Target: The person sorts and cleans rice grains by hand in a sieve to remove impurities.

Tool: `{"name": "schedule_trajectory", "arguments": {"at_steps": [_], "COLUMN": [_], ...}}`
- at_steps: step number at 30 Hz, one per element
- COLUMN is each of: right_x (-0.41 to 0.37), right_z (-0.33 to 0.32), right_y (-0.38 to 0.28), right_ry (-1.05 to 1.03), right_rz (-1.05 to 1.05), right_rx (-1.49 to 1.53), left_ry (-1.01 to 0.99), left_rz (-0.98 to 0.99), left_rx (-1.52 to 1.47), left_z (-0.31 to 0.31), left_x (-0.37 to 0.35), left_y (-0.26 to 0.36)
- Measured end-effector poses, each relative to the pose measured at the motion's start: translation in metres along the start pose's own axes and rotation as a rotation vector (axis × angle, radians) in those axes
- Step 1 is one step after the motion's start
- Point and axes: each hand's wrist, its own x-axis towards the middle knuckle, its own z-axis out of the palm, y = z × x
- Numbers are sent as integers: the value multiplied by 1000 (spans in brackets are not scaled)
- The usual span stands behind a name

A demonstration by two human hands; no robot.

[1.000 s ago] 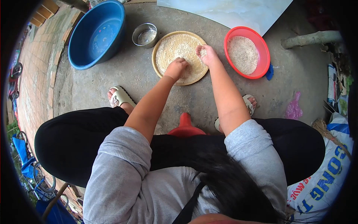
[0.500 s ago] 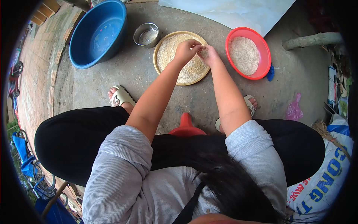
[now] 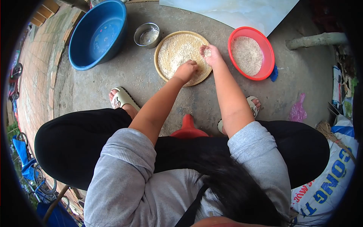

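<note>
A round woven tray holds a layer of pale grains. My left hand is over the tray's lower middle, its fingers curled together; whatever they hold, if anything, is too small to make out. My right hand is palm up over the tray's right side, fingers curled around a small heap of grains. The two hands are apart. Right of the tray stands a red basin with more grains in it. A small metal bowl with some grains is on the left.
A big blue basin stands at the upper left. A pale sheet lies at the top. Also in view are a wooden pole, a pink plastic bag, a printed sack and a red stool between my legs.
My left hand has moved away from my right hand, down and slightly left over the tray. My right hand has stayed nearly in place, and its palm with grains now shows more.
</note>
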Motion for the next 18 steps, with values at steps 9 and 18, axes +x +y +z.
{"name": "schedule_trajectory", "arguments": {"at_steps": [9,18], "right_x": [-16,-2], "right_z": [9,4], "right_y": [0,1], "right_ry": [-34,-26], "right_rz": [28,82], "right_rx": [-213,-186], "left_ry": [314,308], "left_rz": [-493,-271], "left_rx": [-685,-157], "left_z": [-54,-40], "left_x": [42,25], "left_y": [-6,-6]}}
